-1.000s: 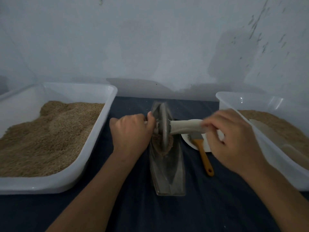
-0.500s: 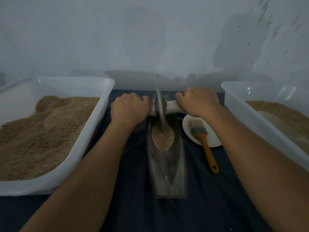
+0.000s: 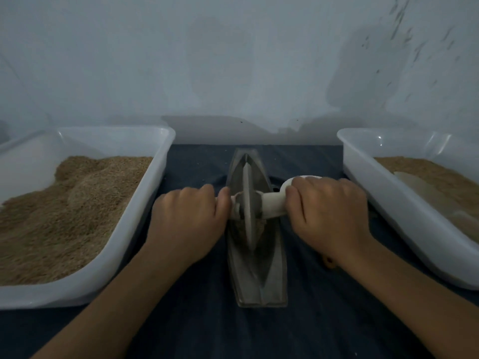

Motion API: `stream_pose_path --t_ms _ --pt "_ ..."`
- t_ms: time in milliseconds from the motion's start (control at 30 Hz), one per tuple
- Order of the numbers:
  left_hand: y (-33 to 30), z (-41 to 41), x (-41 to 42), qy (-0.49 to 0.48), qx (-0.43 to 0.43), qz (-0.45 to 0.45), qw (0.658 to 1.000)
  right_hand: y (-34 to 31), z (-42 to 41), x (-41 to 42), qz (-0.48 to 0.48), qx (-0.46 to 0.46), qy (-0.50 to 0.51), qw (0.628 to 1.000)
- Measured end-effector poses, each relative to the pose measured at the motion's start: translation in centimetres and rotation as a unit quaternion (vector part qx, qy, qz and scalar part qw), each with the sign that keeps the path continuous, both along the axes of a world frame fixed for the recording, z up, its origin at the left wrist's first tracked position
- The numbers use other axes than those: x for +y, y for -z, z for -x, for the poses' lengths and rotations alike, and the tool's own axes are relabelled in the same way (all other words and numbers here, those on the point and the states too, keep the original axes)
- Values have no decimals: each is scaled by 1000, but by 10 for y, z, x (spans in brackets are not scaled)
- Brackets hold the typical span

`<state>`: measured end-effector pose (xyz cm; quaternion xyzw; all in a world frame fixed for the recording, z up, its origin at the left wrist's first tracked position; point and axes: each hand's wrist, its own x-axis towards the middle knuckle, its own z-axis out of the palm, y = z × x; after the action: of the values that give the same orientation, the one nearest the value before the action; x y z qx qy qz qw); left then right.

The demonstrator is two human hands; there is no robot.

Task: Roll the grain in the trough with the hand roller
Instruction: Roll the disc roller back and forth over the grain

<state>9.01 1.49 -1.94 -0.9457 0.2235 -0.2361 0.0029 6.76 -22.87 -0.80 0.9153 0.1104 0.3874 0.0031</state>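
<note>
Rolling: both hands are gripping the hand roller (image 3: 248, 203) and working its wheel along the trough (image 3: 258, 275)
Left grip: the left hand (image 3: 189, 218) is curling fully round the left end of the handle, fingers wrapped tight, that end hidden inside the fist
Right grip: the right hand (image 3: 326, 211) is wrapping round the pale right end of the handle, thumb and fingers closed on it
Wheel: the thin disc is standing upright midway between the two fists, sitting down in the groove
Grain: the grain (image 3: 259, 226) is lying directly under and just beside the wheel, between the grips, mostly hidden by the disc
Key relation: the trough's long axis is running straight away from the person, at right angles to the handle; the free groove is stretching both beyond the grips and back toward the body, so the coming stroke is probably going along that line, with both hands about equally near
Side tubs: a left tub (image 3: 134, 224) and a right tub (image 3: 363, 177) of grain are sitting outside each fist
Writing: no labels or brands are showing anywhere
</note>
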Motion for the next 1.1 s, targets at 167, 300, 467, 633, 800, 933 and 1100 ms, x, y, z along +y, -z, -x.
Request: stream_pose_path --t_ms 167,300,467,633,800,933,1100 --pt "-27 -80 -37 -122 17 -2 992 -15 -93 -13 48 216 88 971" --pt "-37 -102 -43 -164 49 35 985 -26 -110 -16 23 296 83 951" --pt "-11 -29 -7 -24 10 -74 997 -8 -28 8 -13 80 84 993" --pt "-1 13 5 -4 -32 -77 996 9 18 0 -33 -5 -13 999" --pt "-19 -38 -17 -106 37 -60 992 -7 -45 3 -25 59 62 996" --pt "-44 -99 -36 -154 155 10 976 -26 -109 -13 33 253 90 963" --pt "-39 -63 -27 -99 42 -46 993 -15 -73 -5 53 194 98 975"
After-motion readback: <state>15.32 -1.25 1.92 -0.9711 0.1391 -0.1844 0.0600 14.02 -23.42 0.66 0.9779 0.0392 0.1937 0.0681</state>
